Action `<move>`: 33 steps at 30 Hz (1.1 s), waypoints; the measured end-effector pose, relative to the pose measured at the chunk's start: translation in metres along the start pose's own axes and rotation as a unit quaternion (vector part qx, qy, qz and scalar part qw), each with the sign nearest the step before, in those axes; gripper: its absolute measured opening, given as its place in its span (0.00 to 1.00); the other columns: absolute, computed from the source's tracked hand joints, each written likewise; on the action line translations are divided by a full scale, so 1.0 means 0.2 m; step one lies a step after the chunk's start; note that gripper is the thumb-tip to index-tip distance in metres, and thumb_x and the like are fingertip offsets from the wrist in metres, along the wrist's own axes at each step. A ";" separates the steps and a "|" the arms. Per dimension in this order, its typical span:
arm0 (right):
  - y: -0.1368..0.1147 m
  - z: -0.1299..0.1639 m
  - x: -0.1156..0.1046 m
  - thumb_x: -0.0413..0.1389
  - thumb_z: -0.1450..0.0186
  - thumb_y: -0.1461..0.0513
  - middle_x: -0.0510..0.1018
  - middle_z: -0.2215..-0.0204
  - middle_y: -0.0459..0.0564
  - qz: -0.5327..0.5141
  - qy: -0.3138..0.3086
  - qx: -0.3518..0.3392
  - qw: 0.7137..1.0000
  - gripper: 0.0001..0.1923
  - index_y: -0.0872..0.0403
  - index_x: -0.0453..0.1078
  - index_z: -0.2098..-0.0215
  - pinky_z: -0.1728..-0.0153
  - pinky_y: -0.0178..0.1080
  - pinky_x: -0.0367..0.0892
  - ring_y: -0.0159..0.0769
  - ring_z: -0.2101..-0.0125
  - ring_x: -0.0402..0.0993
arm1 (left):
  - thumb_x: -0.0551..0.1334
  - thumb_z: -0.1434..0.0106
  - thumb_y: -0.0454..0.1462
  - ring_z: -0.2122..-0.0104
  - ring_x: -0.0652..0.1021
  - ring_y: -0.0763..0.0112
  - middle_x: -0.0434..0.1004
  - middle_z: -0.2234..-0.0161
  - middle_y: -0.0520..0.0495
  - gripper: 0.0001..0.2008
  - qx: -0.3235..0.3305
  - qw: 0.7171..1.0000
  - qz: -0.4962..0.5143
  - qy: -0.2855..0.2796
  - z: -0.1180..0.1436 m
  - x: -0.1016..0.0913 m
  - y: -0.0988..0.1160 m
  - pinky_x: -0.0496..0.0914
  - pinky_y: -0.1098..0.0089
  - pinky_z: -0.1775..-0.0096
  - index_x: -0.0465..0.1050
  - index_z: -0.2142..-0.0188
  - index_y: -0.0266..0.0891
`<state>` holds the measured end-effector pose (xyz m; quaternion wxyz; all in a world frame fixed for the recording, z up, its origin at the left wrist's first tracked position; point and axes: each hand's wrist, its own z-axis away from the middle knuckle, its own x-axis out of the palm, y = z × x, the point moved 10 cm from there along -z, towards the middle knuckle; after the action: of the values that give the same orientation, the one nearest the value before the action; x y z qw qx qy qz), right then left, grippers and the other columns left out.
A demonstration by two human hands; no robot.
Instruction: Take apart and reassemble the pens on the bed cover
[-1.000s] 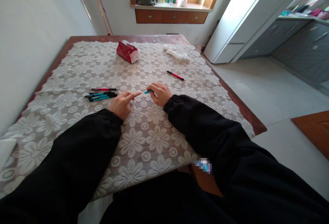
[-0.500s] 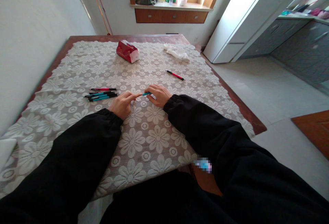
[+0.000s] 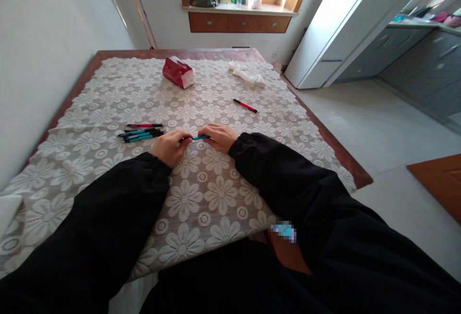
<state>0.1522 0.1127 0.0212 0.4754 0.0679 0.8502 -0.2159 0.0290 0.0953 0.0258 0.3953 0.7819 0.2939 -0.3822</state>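
A teal pen [image 3: 200, 137] lies level between my two hands, just above the white lace tablecloth [image 3: 201, 194]. My left hand [image 3: 169, 147] pinches its left end with curled fingers. My right hand [image 3: 220, 136] grips its right end. A small bundle of teal and black pens [image 3: 141, 134] lies on the cloth to the left of my left hand, with one red pen [image 3: 144, 125] just behind the bundle. Another red pen [image 3: 245, 105] lies alone farther back on the right.
A red tissue pack [image 3: 178, 72] and a crumpled white cloth [image 3: 248, 74] sit near the table's far edge. A white wall runs along the left side. Tiled floor and a white cabinet [image 3: 334, 26] lie to the right.
My left forefinger was pointing at the pen's tip; now that hand has closed on the pen's left end. The pen has dropped slightly toward me and more of its length shows between the hands.
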 end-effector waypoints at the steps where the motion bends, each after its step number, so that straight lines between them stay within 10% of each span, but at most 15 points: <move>1: 0.00 0.00 0.00 0.47 0.26 0.59 0.76 0.60 0.52 0.003 0.002 -0.001 1.000 0.11 0.54 0.69 0.53 0.56 0.37 0.65 0.36 0.60 0.71 | 0.57 0.30 0.43 0.64 0.80 0.63 0.82 0.61 0.43 0.15 0.004 1.000 -0.003 -0.002 0.00 0.00 0.00 0.75 0.65 0.58 0.78 0.57 0.38; 33: -0.02 -0.01 0.02 0.51 0.26 0.58 0.77 0.58 0.51 -0.042 -0.017 0.068 0.997 0.11 0.54 0.66 0.48 0.61 0.35 0.61 0.34 0.61 0.73 | 0.61 0.32 0.46 0.69 0.80 0.67 0.85 0.63 0.48 0.13 0.034 0.997 -0.047 0.056 0.05 -0.10 0.06 0.74 0.68 0.63 0.81 0.57 0.44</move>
<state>0.1472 0.1090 0.0213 0.4750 0.0609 0.8272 -0.2939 0.0230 0.0782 0.0437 0.3330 0.8006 0.3385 -0.3655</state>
